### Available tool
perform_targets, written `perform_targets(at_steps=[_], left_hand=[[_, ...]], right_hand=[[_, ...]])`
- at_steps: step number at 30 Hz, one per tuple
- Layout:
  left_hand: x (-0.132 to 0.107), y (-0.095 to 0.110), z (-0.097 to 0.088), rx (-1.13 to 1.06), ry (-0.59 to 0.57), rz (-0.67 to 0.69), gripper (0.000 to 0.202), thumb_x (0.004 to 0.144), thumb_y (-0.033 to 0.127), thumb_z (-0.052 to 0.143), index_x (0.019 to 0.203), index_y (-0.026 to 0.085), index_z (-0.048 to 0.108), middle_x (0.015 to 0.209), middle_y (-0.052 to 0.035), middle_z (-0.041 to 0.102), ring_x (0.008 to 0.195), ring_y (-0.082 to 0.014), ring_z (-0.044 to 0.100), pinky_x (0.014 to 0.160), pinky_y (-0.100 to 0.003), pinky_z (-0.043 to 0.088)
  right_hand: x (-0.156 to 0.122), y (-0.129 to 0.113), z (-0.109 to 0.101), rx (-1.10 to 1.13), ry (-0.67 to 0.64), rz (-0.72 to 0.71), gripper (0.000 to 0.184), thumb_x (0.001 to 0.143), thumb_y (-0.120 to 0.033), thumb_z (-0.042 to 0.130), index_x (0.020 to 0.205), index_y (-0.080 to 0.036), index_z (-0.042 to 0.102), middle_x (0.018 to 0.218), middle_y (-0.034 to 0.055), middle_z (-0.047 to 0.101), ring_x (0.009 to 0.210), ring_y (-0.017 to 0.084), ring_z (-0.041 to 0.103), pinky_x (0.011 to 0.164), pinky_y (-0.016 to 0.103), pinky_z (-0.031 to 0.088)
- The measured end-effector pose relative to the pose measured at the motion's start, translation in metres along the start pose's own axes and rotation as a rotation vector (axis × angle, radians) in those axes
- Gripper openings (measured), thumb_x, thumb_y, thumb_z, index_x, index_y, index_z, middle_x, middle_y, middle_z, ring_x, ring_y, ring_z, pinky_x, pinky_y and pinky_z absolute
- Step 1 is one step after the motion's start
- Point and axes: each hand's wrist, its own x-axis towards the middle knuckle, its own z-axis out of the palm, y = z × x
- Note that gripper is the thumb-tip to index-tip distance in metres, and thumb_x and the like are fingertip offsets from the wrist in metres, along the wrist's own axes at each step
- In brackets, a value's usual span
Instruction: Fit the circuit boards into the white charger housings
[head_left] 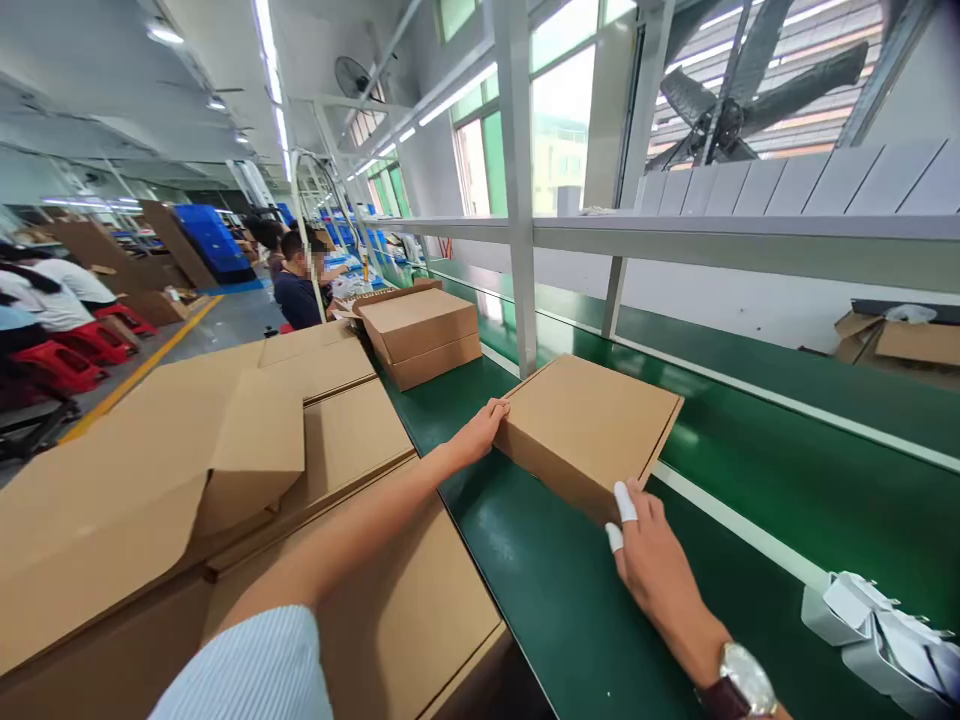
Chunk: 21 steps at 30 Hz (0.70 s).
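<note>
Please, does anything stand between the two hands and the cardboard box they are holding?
Nothing visible stands between the left hand and the cardboard box; at the right hand, only two white fingertip covers do.

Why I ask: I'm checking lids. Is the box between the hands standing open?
No, the box between the left hand and right hand has its top lying flat and closed.

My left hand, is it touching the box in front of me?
Touching: the head view shows the fingers of your left hand resting against the box at its left end, with no gap visible.
</note>
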Motion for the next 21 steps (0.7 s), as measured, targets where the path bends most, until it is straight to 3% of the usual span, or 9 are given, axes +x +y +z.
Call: perform_targets(at_steps=[3, 5, 8, 10, 12, 15, 18, 21], left_hand=[[0.016, 0.003, 0.003, -0.028, 0.075, -0.059, 0.067, 0.073, -0.003, 0.05, 0.138, 0.014, 0.045, 0.139, -0.018, 0.048, 0.131, -0.0293, 0.054, 0.113, -0.048, 0.049], [0.023, 0.008, 0.002, -0.035, 0.102, -0.074, 0.063, 0.075, -0.002, 0.05, 0.136, 0.013, 0.048, 0.137, -0.0189, 0.051, 0.13, -0.0289, 0.056, 0.111, -0.048, 0.051], [0.015, 0.022, -0.01, -0.015, 0.103, -0.064, 0.052, 0.078, 0.002, 0.053, 0.127, 0.015, 0.058, 0.138, -0.0175, 0.056, 0.131, -0.0282, 0.058, 0.113, -0.047, 0.05], [-0.003, 0.033, -0.03, 0.025, 0.109, -0.076, 0.043, 0.083, 0.01, 0.057, 0.125, 0.017, 0.062, 0.143, -0.0174, 0.056, 0.132, -0.0298, 0.058, 0.112, -0.048, 0.05], [-0.031, 0.045, -0.061, 0.081, 0.141, -0.113, 0.044, 0.089, 0.02, 0.06, 0.132, 0.019, 0.06, 0.153, -0.0178, 0.05, 0.138, -0.0342, 0.053, 0.115, -0.053, 0.046], [-0.089, 0.057, -0.124, 0.219, 0.226, -0.216, 0.052, 0.092, 0.024, 0.059, 0.143, 0.019, 0.054, 0.162, -0.0177, 0.041, 0.155, -0.0406, 0.028, 0.124, -0.064, 0.024], [-0.158, 0.06, -0.186, 0.603, 0.237, -0.562, 0.063, 0.088, 0.03, 0.064, 0.148, 0.018, 0.05, 0.163, -0.02, 0.04, 0.155, -0.0454, 0.025, 0.122, -0.066, 0.025], [-0.219, 0.059, -0.22, 0.773, 0.137, -0.974, 0.089, 0.076, 0.042, 0.075, 0.154, 0.012, 0.042, 0.163, -0.0279, 0.035, 0.151, -0.0539, 0.025, 0.116, -0.072, 0.028]], right_hand=[[-0.005, -0.031, -0.004, 0.02, 0.0, -0.028, 0.069, 0.101, -0.022, 0.037, 0.164, -0.008, 0.015, 0.136, 0.028, 0.06, 0.111, 0.043, 0.062, 0.087, 0.058, 0.058], [-0.005, -0.039, -0.011, 0.048, 0.029, -0.071, 0.061, 0.102, -0.027, 0.038, 0.16, -0.011, 0.029, 0.132, 0.0253, 0.063, 0.11, 0.041, 0.063, 0.087, 0.055, 0.058], [0.003, -0.034, -0.027, 0.075, 0.069, -0.1, 0.043, 0.103, -0.03, 0.043, 0.142, -0.014, 0.052, 0.115, 0.0204, 0.069, 0.098, 0.036, 0.068, 0.08, 0.049, 0.06], [0.012, -0.026, -0.037, 0.079, 0.111, -0.094, 0.033, 0.104, -0.03, 0.047, 0.131, -0.015, 0.059, 0.107, 0.0181, 0.07, 0.092, 0.034, 0.068, 0.076, 0.047, 0.059], [0.02, -0.018, -0.042, 0.101, 0.166, -0.102, 0.032, 0.104, -0.031, 0.05, 0.13, -0.016, 0.059, 0.113, 0.0182, 0.071, 0.101, 0.035, 0.068, 0.082, 0.048, 0.058], [0.028, -0.008, -0.036, 0.143, 0.2, -0.121, 0.04, 0.106, -0.037, 0.048, 0.14, -0.016, 0.053, 0.131, 0.0194, 0.067, 0.122, 0.036, 0.064, 0.097, 0.051, 0.055], [0.027, -0.001, -0.018, 0.12, 0.184, -0.138, 0.047, 0.108, -0.047, 0.038, 0.142, -0.016, 0.051, 0.132, 0.0186, 0.069, 0.12, 0.035, 0.066, 0.096, 0.052, 0.055], [0.023, 0.003, -0.003, 0.086, 0.17, -0.152, 0.051, 0.109, -0.051, 0.033, 0.137, -0.015, 0.055, 0.132, 0.0189, 0.069, 0.117, 0.036, 0.067, 0.094, 0.052, 0.055]])
